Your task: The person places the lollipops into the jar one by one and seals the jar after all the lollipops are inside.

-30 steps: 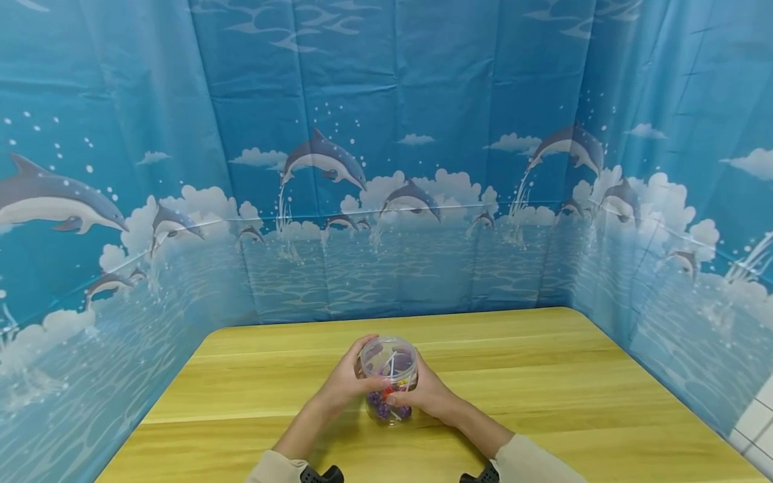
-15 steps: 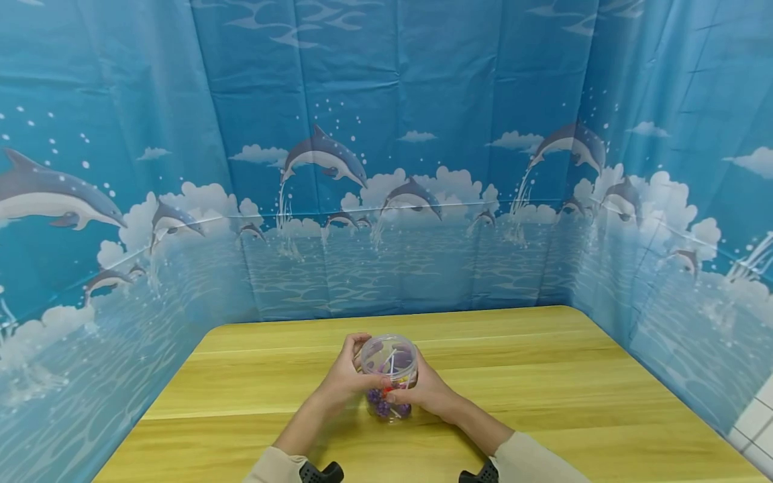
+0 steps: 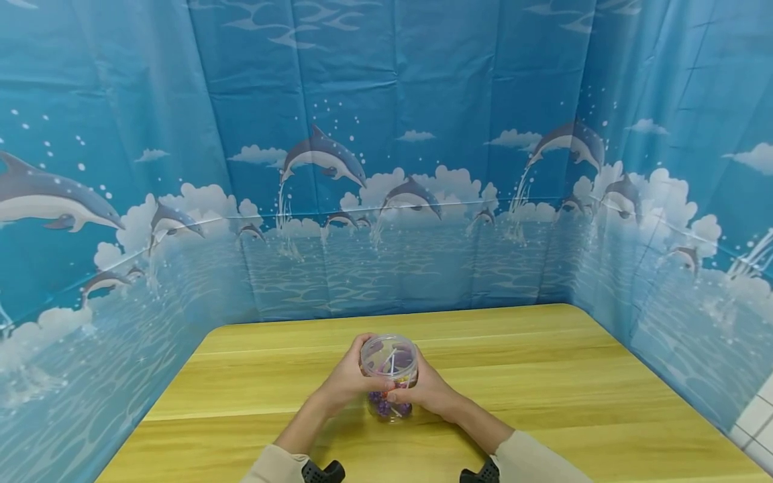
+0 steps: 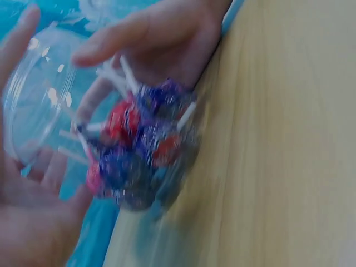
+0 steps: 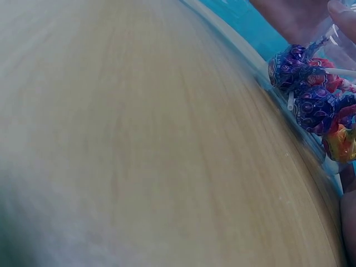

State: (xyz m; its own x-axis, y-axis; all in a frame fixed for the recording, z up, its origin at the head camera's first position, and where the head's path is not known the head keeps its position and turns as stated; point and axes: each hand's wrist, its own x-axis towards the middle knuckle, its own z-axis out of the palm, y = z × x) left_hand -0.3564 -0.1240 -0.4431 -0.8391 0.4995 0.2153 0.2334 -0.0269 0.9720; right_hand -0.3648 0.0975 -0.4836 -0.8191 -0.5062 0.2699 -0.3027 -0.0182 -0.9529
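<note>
A clear round plastic jar [image 3: 389, 369] stands on the wooden table in the head view, wrapped lollipops [image 4: 133, 144] gathered in its lower part. Purple, red and yellow wrappers show, with white sticks among them. My left hand [image 3: 350, 379] holds the jar's upper part from the left, its thumb across the front. From the right, my right hand [image 3: 430, 389] grips the jar with its thumb also in front, just below the left one. The far fingertips are partly hidden behind the jar. Whether a clear lid covers the top, I cannot tell.
The wooden table [image 3: 241, 382] reaches back to a blue curtain [image 3: 386, 268] printed with dolphins and clouds, which also runs along both sides. Black wrist devices [image 3: 323, 471] sit at the sleeve cuffs. White tiles [image 3: 757, 422] show at the far right.
Half a second ago my left fingers stood slightly off the jar's far left side; now they lie against it again. The right hand and the jar stay nearly in place.
</note>
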